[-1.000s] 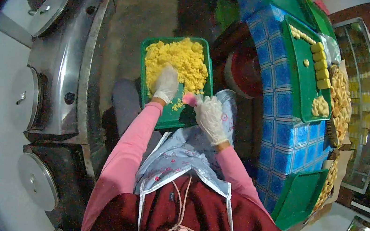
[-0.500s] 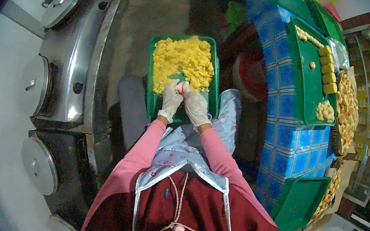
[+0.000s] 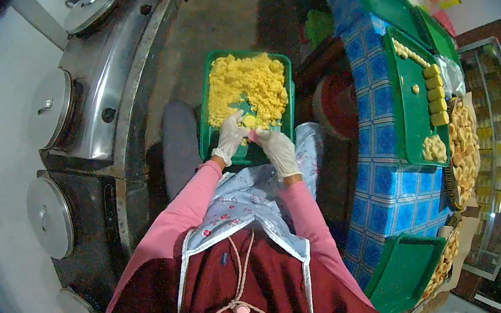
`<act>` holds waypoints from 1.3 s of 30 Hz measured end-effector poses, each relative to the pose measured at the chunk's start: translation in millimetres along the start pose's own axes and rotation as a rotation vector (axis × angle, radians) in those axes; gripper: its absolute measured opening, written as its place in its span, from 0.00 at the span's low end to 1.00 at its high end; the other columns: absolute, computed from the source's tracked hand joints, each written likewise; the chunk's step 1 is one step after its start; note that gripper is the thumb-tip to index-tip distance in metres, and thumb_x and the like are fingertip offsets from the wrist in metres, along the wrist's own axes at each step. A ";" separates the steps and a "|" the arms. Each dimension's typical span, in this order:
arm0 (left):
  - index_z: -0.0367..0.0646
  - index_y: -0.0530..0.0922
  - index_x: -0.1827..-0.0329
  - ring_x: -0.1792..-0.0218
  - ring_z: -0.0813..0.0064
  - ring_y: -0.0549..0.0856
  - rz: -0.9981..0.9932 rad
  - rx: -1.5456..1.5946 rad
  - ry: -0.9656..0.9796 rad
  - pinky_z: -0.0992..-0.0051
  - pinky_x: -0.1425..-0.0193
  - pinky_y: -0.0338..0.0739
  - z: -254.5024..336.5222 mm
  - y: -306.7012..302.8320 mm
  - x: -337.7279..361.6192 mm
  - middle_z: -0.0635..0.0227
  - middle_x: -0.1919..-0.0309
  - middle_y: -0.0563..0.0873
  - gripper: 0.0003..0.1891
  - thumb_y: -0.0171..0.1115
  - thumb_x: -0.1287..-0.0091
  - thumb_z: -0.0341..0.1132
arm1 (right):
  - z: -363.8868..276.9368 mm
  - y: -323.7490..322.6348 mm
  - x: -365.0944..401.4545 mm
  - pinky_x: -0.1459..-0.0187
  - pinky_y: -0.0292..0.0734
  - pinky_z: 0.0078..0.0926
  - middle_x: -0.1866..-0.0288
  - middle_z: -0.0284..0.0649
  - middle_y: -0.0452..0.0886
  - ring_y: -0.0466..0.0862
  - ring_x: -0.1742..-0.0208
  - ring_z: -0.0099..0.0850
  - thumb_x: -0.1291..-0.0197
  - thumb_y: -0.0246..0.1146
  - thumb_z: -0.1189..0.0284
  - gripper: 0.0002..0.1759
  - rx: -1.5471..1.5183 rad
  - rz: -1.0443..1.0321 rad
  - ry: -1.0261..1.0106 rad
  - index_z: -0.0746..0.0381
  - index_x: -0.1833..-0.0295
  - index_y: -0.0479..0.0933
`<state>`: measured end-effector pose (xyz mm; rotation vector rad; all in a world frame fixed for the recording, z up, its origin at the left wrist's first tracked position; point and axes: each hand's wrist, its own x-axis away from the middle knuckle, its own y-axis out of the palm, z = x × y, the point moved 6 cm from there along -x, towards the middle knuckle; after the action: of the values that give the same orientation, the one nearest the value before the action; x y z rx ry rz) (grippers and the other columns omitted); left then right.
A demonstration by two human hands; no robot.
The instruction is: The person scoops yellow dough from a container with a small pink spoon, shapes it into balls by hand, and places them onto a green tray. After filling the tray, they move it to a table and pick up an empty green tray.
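A green tray (image 3: pixel 292 108) holding crumbly yellow food (image 3: pixel 251 80) rests over the lap. Over its near part, my gloved left hand (image 3: pixel 232 135) has its fingers closed around a small round yellow piece (image 3: pixel 249 120). To its right, my gloved right hand (image 3: pixel 274 146) pinches a small pink object (image 3: pixel 253 136) close to that piece. The pink object is too small to identify. Bits of yellow food lie on the tray floor by the hands.
Steel equipment with round lids (image 3: pixel 52 109) runs along the left. On the right, a blue checked table (image 3: pixel 380 194) bears a green tray (image 3: pixel 406 121) with yellow blocks (image 3: pixel 437 93) and pale dough (image 3: pixel 434 148). Another green tray (image 3: pixel 403 274) lies nearer, beside baked pieces (image 3: pixel 464 148).
My right hand has moved slightly right and down, apart from my left hand. The round yellow piece now shows between them, and the pink object sits lower.
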<state>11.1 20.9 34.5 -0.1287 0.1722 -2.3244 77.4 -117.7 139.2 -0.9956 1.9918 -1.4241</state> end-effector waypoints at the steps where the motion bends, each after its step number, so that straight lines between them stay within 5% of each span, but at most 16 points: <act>1: 0.31 0.78 0.39 0.56 0.58 0.87 -0.047 -0.157 0.006 0.64 0.49 0.80 12.5 -3.6 0.5 0.49 0.51 0.87 0.30 0.67 0.49 0.26 | 1.3 -13.2 3.9 0.67 0.78 0.47 0.72 0.49 0.84 0.85 0.69 0.49 0.33 0.58 0.51 0.23 -0.009 -0.014 0.001 0.61 0.63 0.84; 4: 0.35 0.86 0.53 0.57 0.55 0.88 -0.196 -0.561 -0.028 0.65 0.50 0.81 39.5 -12.1 14.6 0.49 0.61 0.89 0.22 0.73 0.53 0.33 | 21.1 -14.5 11.5 0.65 0.78 0.47 0.71 0.50 0.84 0.85 0.66 0.49 0.35 0.59 0.48 0.26 0.076 -0.007 0.069 0.61 0.68 0.84; 7: 0.38 0.86 0.59 0.59 0.52 0.86 -0.124 -0.428 0.174 0.59 0.55 0.80 35.1 -2.2 33.5 0.52 0.64 0.87 0.16 0.72 0.52 0.31 | 21.1 6.8 13.8 0.67 0.77 0.46 0.76 0.47 0.81 0.84 0.69 0.48 0.36 0.61 0.52 0.22 0.108 0.044 -0.004 0.59 0.69 0.84; 11: 0.38 0.87 0.59 0.59 0.49 0.86 -0.295 -0.476 0.057 0.59 0.55 0.79 42.6 5.0 25.4 0.49 0.64 0.87 0.14 0.69 0.45 0.36 | 10.1 32.3 8.6 0.65 0.77 0.46 0.74 0.46 0.82 0.85 0.67 0.47 0.36 0.62 0.50 0.22 0.024 0.079 0.032 0.57 0.68 0.85; 18: 0.39 0.88 0.65 0.61 0.51 0.87 -0.055 -0.310 0.080 0.57 0.55 0.79 25.3 1.9 -2.2 0.54 0.68 0.89 0.10 0.65 0.42 0.36 | 7.2 14.1 11.7 0.59 0.77 0.47 0.64 0.50 0.86 0.85 0.59 0.50 0.37 0.63 0.50 0.20 -0.128 0.113 0.157 0.56 0.56 0.86; 23: 0.43 0.86 0.63 0.61 0.53 0.87 -0.105 -0.437 -0.027 0.59 0.56 0.80 25.7 2.0 -22.0 0.54 0.66 0.88 0.08 0.67 0.43 0.35 | 17.7 -10.2 10.9 0.57 0.77 0.46 0.63 0.51 0.85 0.85 0.58 0.52 0.36 0.63 0.50 0.22 -0.284 0.138 0.317 0.59 0.55 0.85; 24: 0.43 0.86 0.63 0.62 0.54 0.87 -0.089 -0.486 -0.014 0.59 0.57 0.80 19.8 1.9 -24.4 0.55 0.67 0.88 0.08 0.67 0.43 0.35 | 12.8 -16.0 10.9 0.63 0.78 0.47 0.68 0.48 0.85 0.86 0.63 0.49 0.28 0.54 0.57 0.19 -0.222 0.265 0.211 0.58 0.62 0.84; 26: 0.42 0.83 0.58 0.64 0.56 0.87 -0.023 -0.604 0.110 0.61 0.58 0.80 15.3 2.1 -24.8 0.57 0.69 0.87 0.12 0.69 0.44 0.33 | 8.9 -6.7 2.7 0.64 0.79 0.46 0.70 0.48 0.85 0.86 0.65 0.49 0.28 0.53 0.59 0.19 -0.138 0.202 0.180 0.58 0.63 0.83; 28: 0.40 0.81 0.54 0.63 0.55 0.87 0.027 -0.373 0.004 0.61 0.57 0.80 13.9 0.4 -17.0 0.57 0.67 0.87 0.15 0.69 0.45 0.30 | 3.7 20.1 -13.9 0.66 0.79 0.45 0.71 0.49 0.84 0.86 0.68 0.48 0.29 0.54 0.63 0.17 -0.032 0.251 0.026 0.58 0.65 0.83; 29: 0.40 0.81 0.52 0.63 0.55 0.87 0.054 -0.260 -0.052 0.61 0.56 0.80 11.3 -2.1 -14.5 0.58 0.67 0.87 0.17 0.69 0.45 0.29 | 4.4 44.4 -18.1 0.68 0.79 0.47 0.71 0.49 0.84 0.86 0.68 0.49 0.29 0.53 0.66 0.13 0.146 0.071 0.008 0.58 0.59 0.82; 31: 0.36 0.78 0.47 0.56 0.57 0.86 -0.001 -0.189 -0.018 0.64 0.52 0.80 -21.3 1.2 -17.9 0.54 0.60 0.87 0.19 0.66 0.43 0.26 | -9.1 42.4 -22.1 0.69 0.79 0.49 0.72 0.48 0.84 0.86 0.69 0.50 0.31 0.52 0.69 0.12 -0.101 0.195 -0.019 0.57 0.47 0.78; 34: 0.31 0.78 0.45 0.49 0.59 0.84 -0.158 -0.230 -0.068 0.70 0.48 0.80 -33.0 4.0 -27.2 0.51 0.51 0.85 0.20 0.62 0.43 0.24 | -17.6 47.0 -43.6 0.69 0.79 0.50 0.71 0.48 0.84 0.86 0.69 0.49 0.31 0.51 0.70 0.18 -0.019 0.096 -0.011 0.55 0.37 0.71; 37: 0.31 0.76 0.41 0.64 0.68 0.84 0.072 0.374 -0.319 0.72 0.65 0.80 -26.7 3.1 -14.4 0.60 0.56 0.85 0.24 0.59 0.44 0.18 | -14.7 43.7 -31.1 0.70 0.79 0.49 0.70 0.49 0.85 0.86 0.69 0.48 0.29 0.49 0.69 0.17 -0.052 0.107 0.063 0.53 0.38 0.72; 39: 0.31 0.74 0.37 0.58 0.68 0.85 0.038 0.291 -0.208 0.72 0.63 0.81 -31.9 0.9 -14.2 0.58 0.50 0.83 0.28 0.60 0.44 0.17 | -10.7 41.0 -19.9 0.69 0.79 0.49 0.69 0.49 0.85 0.86 0.68 0.48 0.27 0.49 0.65 0.14 -0.051 0.078 0.047 0.54 0.43 0.75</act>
<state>16.8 33.2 2.4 -0.2174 -0.2642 -2.2528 70.3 -87.9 103.7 -0.9031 2.0870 -1.3729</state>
